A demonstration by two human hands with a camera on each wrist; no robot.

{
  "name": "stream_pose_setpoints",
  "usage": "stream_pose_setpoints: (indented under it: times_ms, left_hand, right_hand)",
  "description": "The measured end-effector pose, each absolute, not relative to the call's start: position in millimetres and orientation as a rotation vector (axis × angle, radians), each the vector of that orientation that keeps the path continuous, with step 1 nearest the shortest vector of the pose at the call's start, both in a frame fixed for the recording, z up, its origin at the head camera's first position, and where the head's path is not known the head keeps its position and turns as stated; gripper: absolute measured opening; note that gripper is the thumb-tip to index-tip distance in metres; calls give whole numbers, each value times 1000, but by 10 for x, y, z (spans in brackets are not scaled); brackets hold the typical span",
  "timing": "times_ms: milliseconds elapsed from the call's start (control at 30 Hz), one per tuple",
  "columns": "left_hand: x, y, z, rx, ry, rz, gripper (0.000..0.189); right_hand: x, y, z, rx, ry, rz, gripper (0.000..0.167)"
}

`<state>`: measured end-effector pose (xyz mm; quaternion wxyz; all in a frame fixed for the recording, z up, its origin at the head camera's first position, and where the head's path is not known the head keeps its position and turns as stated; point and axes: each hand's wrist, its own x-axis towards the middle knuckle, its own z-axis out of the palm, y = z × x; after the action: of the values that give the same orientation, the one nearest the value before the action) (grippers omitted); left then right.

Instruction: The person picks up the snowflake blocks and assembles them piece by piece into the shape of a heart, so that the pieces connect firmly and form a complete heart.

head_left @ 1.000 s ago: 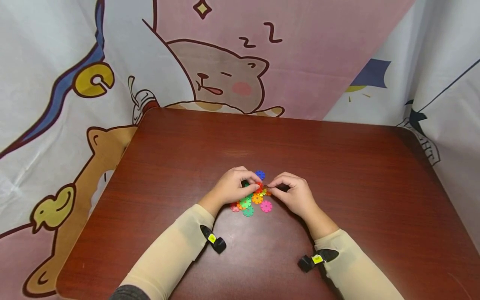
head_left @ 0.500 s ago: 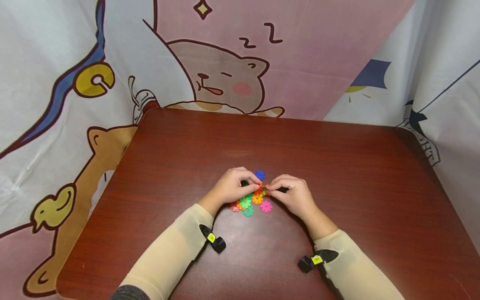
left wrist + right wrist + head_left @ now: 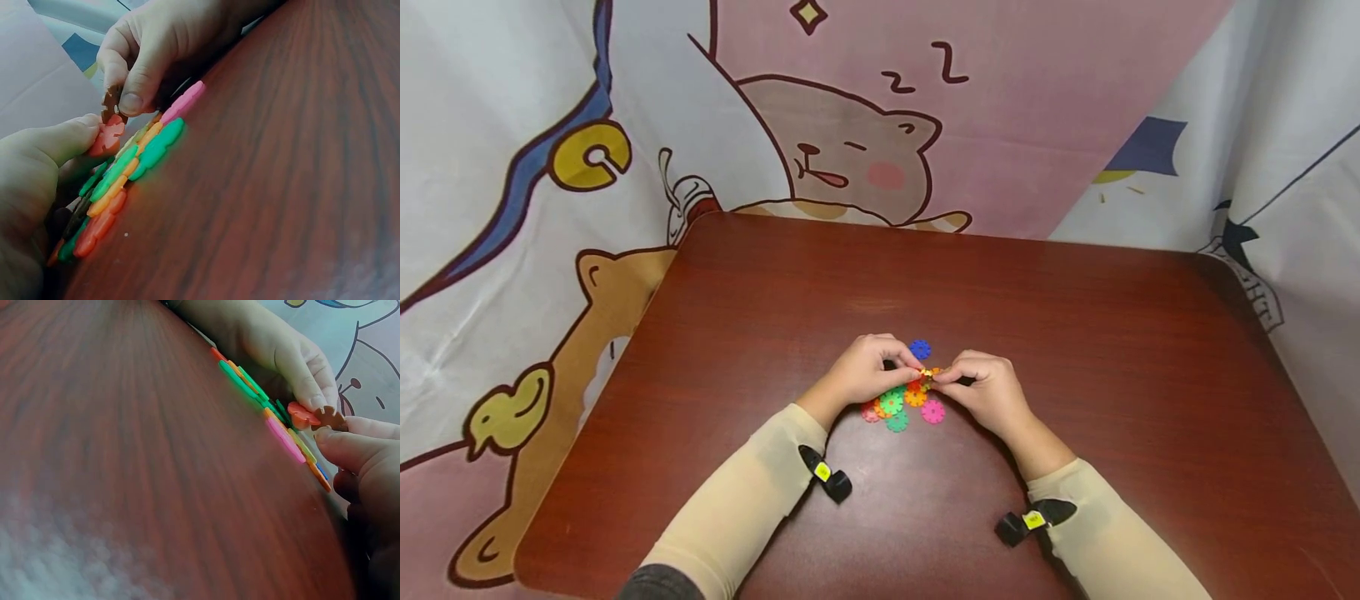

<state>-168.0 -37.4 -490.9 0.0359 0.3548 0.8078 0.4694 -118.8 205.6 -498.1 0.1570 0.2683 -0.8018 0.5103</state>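
Thumb and fingertips of my left hand (image 3: 865, 371) pinch a small red notched plastic disc (image 3: 107, 137). A brown notched disc (image 3: 331, 419) is pinched by my right hand (image 3: 988, 383). The two discs meet edge to edge between the hands, just above a pile of similar discs; in both wrist views their rims overlap. In that pile lie a light green disc (image 3: 891, 403), an orange disc (image 3: 915, 395) and a teal disc (image 3: 897, 420). A pink disc (image 3: 933, 412) sits at its near right, and a blue disc (image 3: 920, 349) lies beyond the fingertips.
The pile rests on a dark red-brown wooden table (image 3: 1075, 333). Behind it hangs a printed cloth (image 3: 1000, 125) with cartoon animals, and more cloth lines both sides. Each forearm wears a beige sleeve (image 3: 737, 492) with a black strap-on camera (image 3: 837, 486).
The red disc has turned from facing the head camera to more edge-on. My right fingertips have dipped slightly, still pinching the brown disc. The loose discs have stayed put.
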Motion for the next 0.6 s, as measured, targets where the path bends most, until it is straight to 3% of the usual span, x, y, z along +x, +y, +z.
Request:
stream_pose_setpoints:
  times_ms: [267, 600]
  left_hand:
    - [-1684, -338, -4905, 1104, 2509, 1464, 7]
    - [-1680, -336, -4925, 1171, 2555, 1419, 35]
  right_hand:
    - [-1179, 2031, -4976, 696, -2259, 1419, 27]
    - [-1194, 2028, -4985, 592, -2310, 1403, 25]
